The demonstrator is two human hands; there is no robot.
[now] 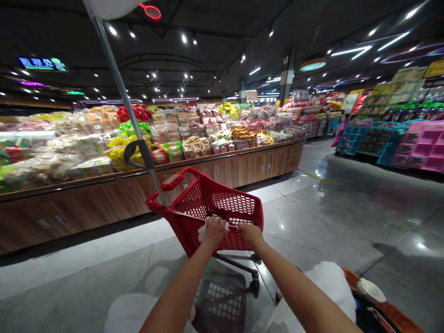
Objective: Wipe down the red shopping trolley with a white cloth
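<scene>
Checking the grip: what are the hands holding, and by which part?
The left hand and right hand hold the rear top rim of a red plastic mesh shopping cart; a white tissue-like scrap lies under the left hand.

Wearer's garments and body, as seen from the head camera. Left sleeve (130, 314): white, soft, loose fabric, its lower part only in frame. Right sleeve (329, 289): matching white fabric, gathered in rounded folds. Left forearm (180, 289) and right forearm (298, 296): bare. Left hand (213, 232) and right hand (251, 235): bare, ungloved.
</scene>
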